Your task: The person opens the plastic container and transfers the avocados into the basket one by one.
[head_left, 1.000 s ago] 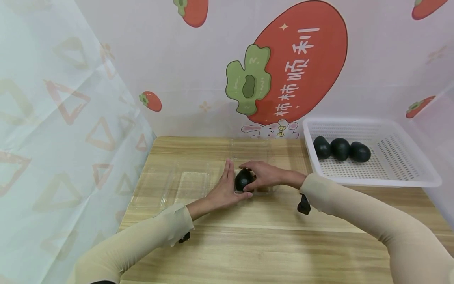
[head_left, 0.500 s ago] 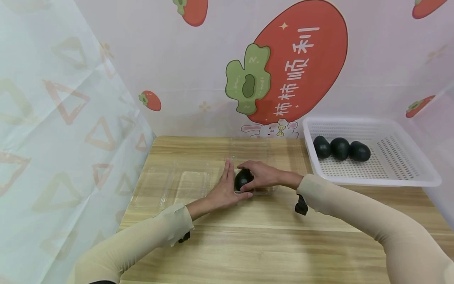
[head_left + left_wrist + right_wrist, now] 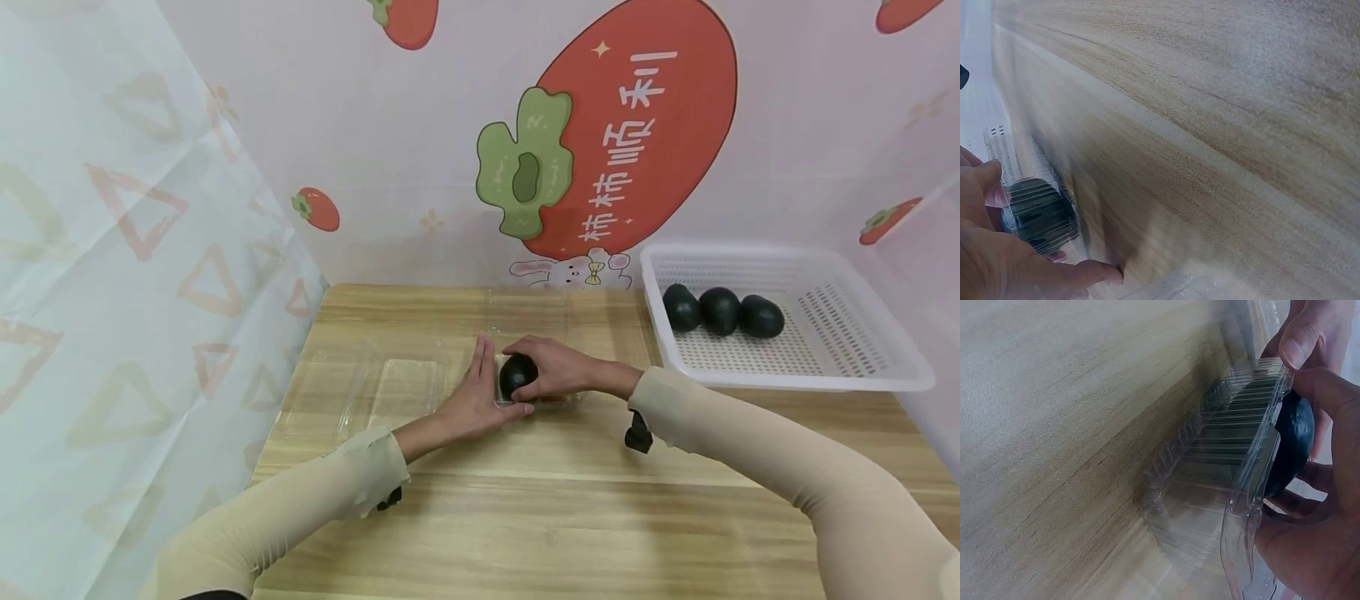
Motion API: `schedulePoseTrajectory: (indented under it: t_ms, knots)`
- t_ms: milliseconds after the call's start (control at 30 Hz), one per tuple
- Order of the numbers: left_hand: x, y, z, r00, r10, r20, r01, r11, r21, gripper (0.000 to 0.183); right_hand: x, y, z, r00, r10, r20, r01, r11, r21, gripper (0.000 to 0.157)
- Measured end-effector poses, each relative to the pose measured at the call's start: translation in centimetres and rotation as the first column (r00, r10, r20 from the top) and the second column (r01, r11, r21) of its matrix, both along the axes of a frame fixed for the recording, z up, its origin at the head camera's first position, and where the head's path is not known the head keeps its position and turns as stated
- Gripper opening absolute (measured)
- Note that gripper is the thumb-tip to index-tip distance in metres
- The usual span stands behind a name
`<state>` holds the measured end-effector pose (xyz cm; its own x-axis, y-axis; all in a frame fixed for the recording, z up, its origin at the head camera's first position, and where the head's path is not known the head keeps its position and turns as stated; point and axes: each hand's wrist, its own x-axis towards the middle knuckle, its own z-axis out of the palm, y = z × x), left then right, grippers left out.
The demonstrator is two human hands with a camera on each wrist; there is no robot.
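A dark avocado [image 3: 517,377] sits in the left end of a clear plastic clamshell box [image 3: 1229,450], its top standing above the rim in the right wrist view. My right hand [image 3: 558,367] holds the avocado from the right, fingers at the back and thumb at the front. Against the box's left end lies my left hand [image 3: 476,400], with fingers straight and thumb stretched along the front edge. In the left wrist view the ribbed box wall covers the avocado [image 3: 1041,215]. The box's raised lid [image 3: 528,312] is faintly visible behind.
Another clear clamshell box [image 3: 408,392] lies at the left of the wooden table [image 3: 525,525]. A white perforated basket [image 3: 795,379] stands at the back right with 3 dark avocados [image 3: 720,311] along its left part. Printed cloth walls [image 3: 390,150] bound the back and sides.
The avocado has turned slightly under my right hand, which has shifted a little to the left. My left hand stays at the box's end. The head view has tilted slightly.
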<state>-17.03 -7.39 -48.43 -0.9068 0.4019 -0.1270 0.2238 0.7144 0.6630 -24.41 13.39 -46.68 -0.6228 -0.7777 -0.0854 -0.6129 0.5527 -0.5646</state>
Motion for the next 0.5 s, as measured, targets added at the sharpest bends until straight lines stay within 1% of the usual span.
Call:
schedulePoseTrajectory:
  t_ms: [233, 500]
  knots:
    - [-0.13, 0.03, -0.2, 1.0, 0.007, -0.005, -0.007, 1.0, -0.003, 0.125, 0.04, 0.2, -0.09, 0.999, 0.019, -0.027, -0.019, 1.0, -0.003, 0.073]
    - [-0.09, 0.08, -0.12, 1.0, 0.01, -0.002, -0.01, 1.0, -0.013, 0.125, 0.07, 0.01, -0.14, 0.999, 0.011, -0.032, -0.011, 1.0, 0.0, 0.068]
